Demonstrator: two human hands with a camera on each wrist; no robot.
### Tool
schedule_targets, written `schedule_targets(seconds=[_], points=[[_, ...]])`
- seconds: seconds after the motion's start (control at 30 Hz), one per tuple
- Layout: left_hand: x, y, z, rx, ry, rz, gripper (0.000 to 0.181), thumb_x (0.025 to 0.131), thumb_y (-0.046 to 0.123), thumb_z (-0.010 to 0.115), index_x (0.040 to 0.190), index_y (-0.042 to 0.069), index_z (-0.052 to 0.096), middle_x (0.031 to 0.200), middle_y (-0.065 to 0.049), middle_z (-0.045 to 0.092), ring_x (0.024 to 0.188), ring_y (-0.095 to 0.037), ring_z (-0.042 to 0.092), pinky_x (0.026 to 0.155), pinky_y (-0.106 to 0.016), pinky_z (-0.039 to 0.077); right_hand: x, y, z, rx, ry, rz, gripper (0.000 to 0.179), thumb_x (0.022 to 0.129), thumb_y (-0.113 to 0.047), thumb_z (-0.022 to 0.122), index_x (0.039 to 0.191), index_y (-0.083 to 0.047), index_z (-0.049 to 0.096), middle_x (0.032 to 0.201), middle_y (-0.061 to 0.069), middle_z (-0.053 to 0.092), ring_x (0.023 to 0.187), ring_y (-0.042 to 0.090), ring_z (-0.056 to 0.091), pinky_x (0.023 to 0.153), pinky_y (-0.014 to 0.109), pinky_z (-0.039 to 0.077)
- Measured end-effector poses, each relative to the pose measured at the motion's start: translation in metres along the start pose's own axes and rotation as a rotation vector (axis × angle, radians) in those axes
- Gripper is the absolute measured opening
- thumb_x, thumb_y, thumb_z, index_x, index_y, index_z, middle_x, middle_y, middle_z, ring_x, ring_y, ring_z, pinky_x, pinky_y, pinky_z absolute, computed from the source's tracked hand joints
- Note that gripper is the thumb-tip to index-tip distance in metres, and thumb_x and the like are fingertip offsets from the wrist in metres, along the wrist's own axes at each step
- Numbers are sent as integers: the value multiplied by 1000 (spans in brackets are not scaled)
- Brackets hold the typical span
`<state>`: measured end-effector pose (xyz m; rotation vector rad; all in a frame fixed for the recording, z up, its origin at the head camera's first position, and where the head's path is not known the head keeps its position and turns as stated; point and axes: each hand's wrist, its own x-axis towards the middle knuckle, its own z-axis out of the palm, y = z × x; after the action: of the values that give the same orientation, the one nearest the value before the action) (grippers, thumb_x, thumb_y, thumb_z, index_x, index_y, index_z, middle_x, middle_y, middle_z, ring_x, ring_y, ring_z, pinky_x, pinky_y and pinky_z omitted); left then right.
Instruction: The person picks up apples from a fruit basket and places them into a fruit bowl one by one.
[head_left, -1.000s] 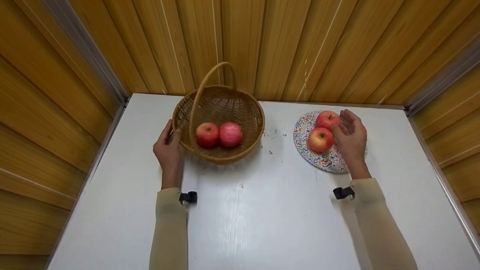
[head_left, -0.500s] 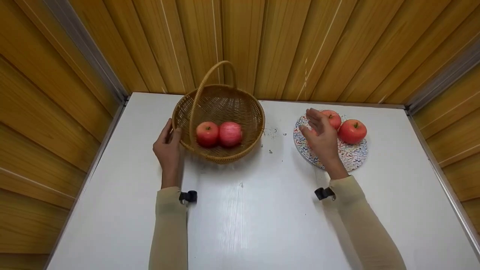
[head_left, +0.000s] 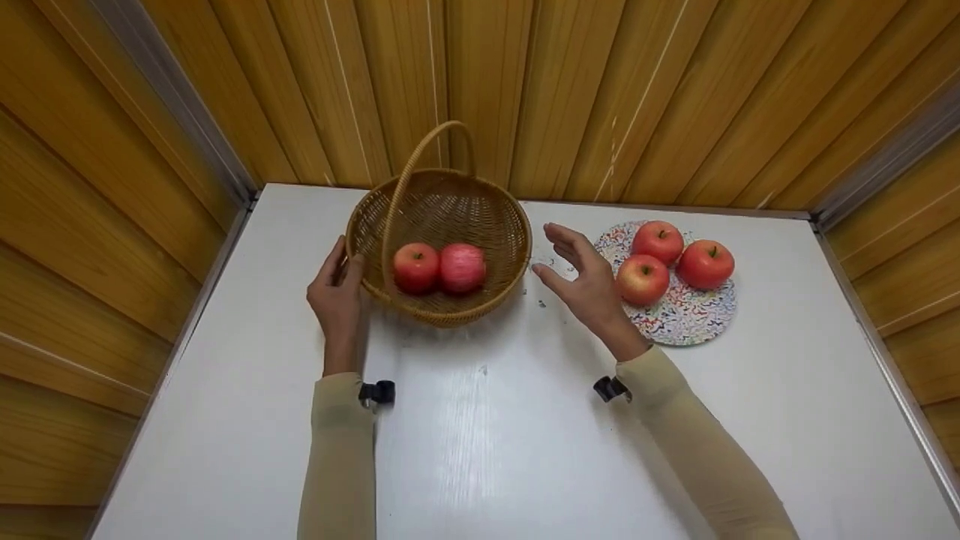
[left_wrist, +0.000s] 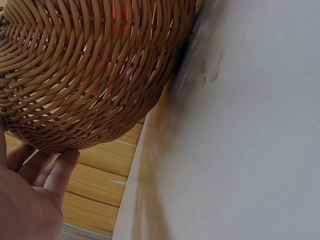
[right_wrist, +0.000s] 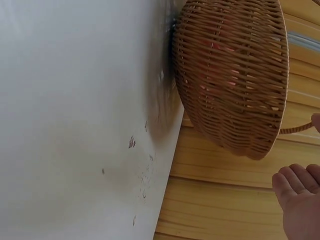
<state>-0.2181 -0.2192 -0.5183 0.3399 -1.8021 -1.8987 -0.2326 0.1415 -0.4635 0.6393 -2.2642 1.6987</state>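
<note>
A brown wicker basket [head_left: 487, 217] with a tall arched handle stands on the white table, holding two red apples [head_left: 462, 268] side by side. At the basket's left side rests my left hand [head_left: 336, 300], its fingers against the outer weave and its thumb close to the rim. My right hand [head_left: 589, 289] hovers just right of the basket with thumb and fingers spread and nothing between them. Behind it, a round speckled plate [head_left: 694, 315] carries three more apples [head_left: 643, 280] grouped together. In the right wrist view, the fingers [right_wrist: 297, 180] appear apart from the basket's wall.
The white table [head_left: 450, 435] reaches to a wood-panelled wall [head_left: 570, 97] at the back, with similar panels at both sides. Small dark marks [right_wrist: 132, 142] dot the tabletop between basket and plate. Black wrist cameras [head_left: 609, 388] sit at the cuffs.
My right hand has moved left from over the plate to near the basket, uncovering all three apples there. My left hand, the basket and the plate have stayed in place.
</note>
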Motion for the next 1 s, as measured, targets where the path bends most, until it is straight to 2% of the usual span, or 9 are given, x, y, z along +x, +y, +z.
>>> schedule_targets(seconds=[0.13,0.27,0.43,0.63,0.87,1.0], points=[[0,0,1,-9,10,18,43,104,15,72,146,11,66,147,-8,63,129,-24,64,103,-31,55,6,-3,11,-4,-56,-95,59,93,1,82,145,8,56,146,27,58,138,36,57,115,38,46],[-1,1,3,-18,22,41,43,103,12,72,145,7,66,146,-9,65,127,-24,65,103,-31,55,14,-5,22,-13,-130,-121,61,93,-2,82,146,9,55,147,26,58,136,41,57,114,43,47],[-2,1,4,-12,25,42,44,103,14,72,145,6,66,146,-8,65,127,-23,66,103,-32,55,28,-8,34,-113,-209,-83,64,92,-8,85,146,8,55,145,24,60,136,35,58,113,44,48],[-2,2,4,1,16,18,44,104,14,71,147,9,64,149,-9,62,129,-26,64,103,-32,55,42,-13,45,-271,-342,-2,68,92,-21,87,149,3,56,146,19,61,139,31,54,117,44,42],[-14,35,7,-1,2,-18,44,104,7,68,148,1,61,151,-16,59,133,-30,62,105,-33,54,56,-16,51,-394,-488,64,72,93,-26,87,151,2,54,149,17,58,142,32,51,118,46,42],[-14,35,8,1,4,-6,45,104,7,69,147,2,61,150,-15,60,132,-29,62,106,-33,53,61,-17,52,-447,-528,101,73,93,-27,86,153,0,53,151,17,57,144,32,50,120,46,41]])
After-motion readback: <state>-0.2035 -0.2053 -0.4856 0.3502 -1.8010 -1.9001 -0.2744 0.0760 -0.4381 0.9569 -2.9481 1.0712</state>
